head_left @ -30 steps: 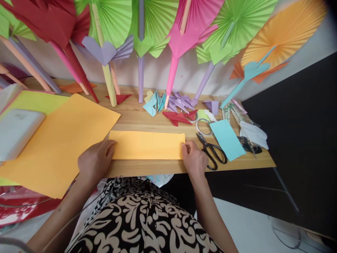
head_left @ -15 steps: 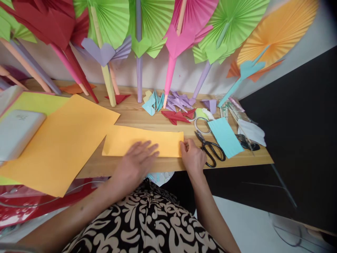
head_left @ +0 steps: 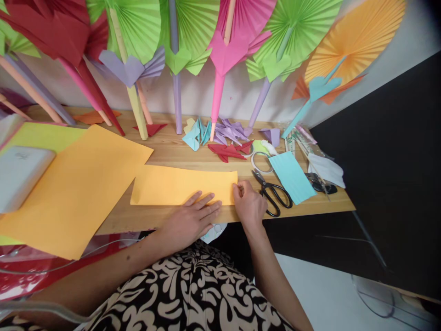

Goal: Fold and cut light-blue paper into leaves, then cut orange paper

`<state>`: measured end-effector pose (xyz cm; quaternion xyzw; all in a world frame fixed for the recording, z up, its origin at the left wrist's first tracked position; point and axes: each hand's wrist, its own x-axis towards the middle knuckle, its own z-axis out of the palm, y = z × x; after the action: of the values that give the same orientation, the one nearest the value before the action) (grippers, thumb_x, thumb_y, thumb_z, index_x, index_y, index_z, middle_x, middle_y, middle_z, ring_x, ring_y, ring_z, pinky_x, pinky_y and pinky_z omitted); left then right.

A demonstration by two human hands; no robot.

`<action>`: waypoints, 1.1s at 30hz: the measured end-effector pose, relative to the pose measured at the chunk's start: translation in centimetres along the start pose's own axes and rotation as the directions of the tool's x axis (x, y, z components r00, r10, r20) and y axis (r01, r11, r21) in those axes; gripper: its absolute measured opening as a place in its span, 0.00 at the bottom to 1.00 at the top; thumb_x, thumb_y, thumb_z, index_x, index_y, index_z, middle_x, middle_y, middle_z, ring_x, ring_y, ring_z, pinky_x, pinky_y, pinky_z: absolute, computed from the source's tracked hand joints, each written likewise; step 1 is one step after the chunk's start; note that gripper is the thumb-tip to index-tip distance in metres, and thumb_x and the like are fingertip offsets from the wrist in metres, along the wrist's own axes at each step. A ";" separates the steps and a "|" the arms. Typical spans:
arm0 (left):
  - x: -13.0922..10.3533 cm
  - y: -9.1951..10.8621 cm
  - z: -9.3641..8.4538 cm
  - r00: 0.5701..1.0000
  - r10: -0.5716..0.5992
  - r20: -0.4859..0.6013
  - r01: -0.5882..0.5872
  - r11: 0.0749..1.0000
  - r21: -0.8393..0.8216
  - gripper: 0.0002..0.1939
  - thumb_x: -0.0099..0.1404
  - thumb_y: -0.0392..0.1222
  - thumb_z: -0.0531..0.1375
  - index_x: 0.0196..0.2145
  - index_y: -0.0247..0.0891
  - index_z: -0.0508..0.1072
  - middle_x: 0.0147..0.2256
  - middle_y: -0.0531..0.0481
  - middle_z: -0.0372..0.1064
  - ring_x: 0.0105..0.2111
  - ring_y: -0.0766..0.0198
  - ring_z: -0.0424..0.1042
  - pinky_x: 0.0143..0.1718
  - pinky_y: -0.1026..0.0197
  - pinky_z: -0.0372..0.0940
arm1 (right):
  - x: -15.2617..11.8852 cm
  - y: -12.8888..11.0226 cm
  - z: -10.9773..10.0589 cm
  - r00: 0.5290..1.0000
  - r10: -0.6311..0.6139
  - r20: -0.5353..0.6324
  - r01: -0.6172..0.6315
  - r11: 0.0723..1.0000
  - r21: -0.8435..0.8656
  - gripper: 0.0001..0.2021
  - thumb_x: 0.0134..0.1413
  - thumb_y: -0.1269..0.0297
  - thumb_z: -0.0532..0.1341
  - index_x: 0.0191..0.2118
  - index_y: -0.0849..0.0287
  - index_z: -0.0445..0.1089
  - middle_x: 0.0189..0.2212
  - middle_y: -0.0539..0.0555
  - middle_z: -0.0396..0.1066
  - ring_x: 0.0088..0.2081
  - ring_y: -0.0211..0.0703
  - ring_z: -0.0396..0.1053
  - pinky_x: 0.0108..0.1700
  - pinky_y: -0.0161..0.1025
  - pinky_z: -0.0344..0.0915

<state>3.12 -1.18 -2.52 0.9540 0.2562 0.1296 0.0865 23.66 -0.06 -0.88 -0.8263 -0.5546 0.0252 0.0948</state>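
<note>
Along the wooden desk [head_left: 206, 161] edge, a folded orange paper strip [head_left: 179, 185] runs left-right; left hand [head_left: 188, 220] flat, fingers spread, on its near edge, right hand [head_left: 248, 204] pinching its right end.

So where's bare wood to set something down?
A bare strip of table runs between the folded orange strip and the paper scraps. Crowded right of the scissors; the big orange sheet covers the left.

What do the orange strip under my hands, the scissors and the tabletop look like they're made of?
Orange strip: matte paper, thin and lying flat, apparently folded; left hand presses it, right hand pinches its end. Scissors: grey blades, probably metal; glossy black handles, likely plastic. Table: light wood or wood-look laminate, grain lines showing.
</note>
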 end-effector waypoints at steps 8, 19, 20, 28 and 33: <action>0.1 0.0 -0.1 1.000 0.011 0.026 -0.012 0.999 0.031 0.21 0.75 0.47 0.49 0.61 0.41 0.66 0.63 0.54 0.62 0.66 0.55 0.54 0.69 0.49 0.36 | -0.1 -0.1 0.1 1.000 0.007 -0.007 -0.007 1.000 -0.013 0.11 0.64 0.57 0.58 0.39 0.55 0.74 0.21 0.51 0.72 0.21 0.36 0.58 0.27 0.36 0.39; 0.2 0.1 -0.5 0.998 0.024 0.051 -0.028 0.998 0.065 0.22 0.73 0.48 0.52 0.61 0.41 0.64 0.64 0.50 0.61 0.66 0.54 0.54 0.68 0.47 0.39 | -2.6 1.8 -0.6 0.860 -0.301 -0.411 0.421 0.875 0.240 0.13 0.65 0.63 0.56 0.50 0.63 0.71 0.42 0.62 0.76 0.45 0.49 0.72 0.46 0.43 0.67; 0.2 0.1 -0.5 0.998 0.022 0.051 -0.025 0.998 0.059 0.23 0.72 0.48 0.53 0.61 0.41 0.64 0.64 0.49 0.61 0.66 0.54 0.54 0.68 0.47 0.39 | -3.5 1.7 -0.8 0.830 -0.382 -0.407 0.501 0.830 0.243 0.14 0.65 0.65 0.55 0.52 0.63 0.70 0.45 0.62 0.75 0.47 0.48 0.72 0.50 0.45 0.68; 0.1 0.4 -0.5 0.998 -0.005 0.059 0.004 1.000 0.016 0.25 0.70 0.45 0.57 0.62 0.39 0.63 0.62 0.47 0.64 0.66 0.53 0.55 0.68 0.45 0.38 | -7.7 1.5 1.6 0.718 -0.657 -0.231 0.696 0.672 0.254 0.29 0.66 0.67 0.54 0.70 0.60 0.49 0.60 0.63 0.67 0.63 0.49 0.63 0.64 0.54 0.60; -2.1 0.0 -0.7 0.998 -0.043 0.041 0.042 0.999 0.016 0.25 0.71 0.48 0.55 0.63 0.39 0.63 0.64 0.46 0.59 0.67 0.54 0.54 0.69 0.46 0.36 | -7.8 2.0 2.9 0.717 -0.650 -0.251 0.696 0.687 0.209 0.31 0.65 0.69 0.55 0.71 0.58 0.47 0.60 0.62 0.67 0.64 0.50 0.62 0.65 0.54 0.58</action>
<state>1.22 -2.20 -2.28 0.9515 0.2755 0.1058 0.0871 22.13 -7.60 -4.55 -0.5402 -0.8003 0.0041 0.2602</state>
